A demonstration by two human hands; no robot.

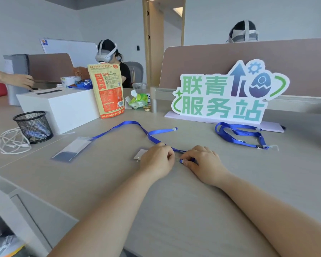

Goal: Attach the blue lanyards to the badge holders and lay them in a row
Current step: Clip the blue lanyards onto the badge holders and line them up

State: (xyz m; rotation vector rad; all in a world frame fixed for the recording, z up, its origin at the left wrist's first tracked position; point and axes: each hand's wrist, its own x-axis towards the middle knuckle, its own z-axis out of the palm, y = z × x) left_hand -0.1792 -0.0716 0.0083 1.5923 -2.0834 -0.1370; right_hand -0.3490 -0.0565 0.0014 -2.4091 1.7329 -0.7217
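Left hand (pixel 157 160) curled, gripping badge holder (pixel 140 153) on desk (pixel 174 193); right hand (pixel 205 164) just right, pinching blue lanyard (pixel 156 140) clip end.

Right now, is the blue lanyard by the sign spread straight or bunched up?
Bunched up: the lanyard lies in loose overlapping loops in front of the sign.

In front of the green-lettered sign (pixel 224 95), the left hand (pixel 157 160) holds a clear badge holder (pixel 140 153) while the right hand (pixel 204 162) pinches a blue lanyard (pixel 152 138) at its clip (pixel 182 161). Spare lanyards (pixel 239 135) lie just before the sign's base.
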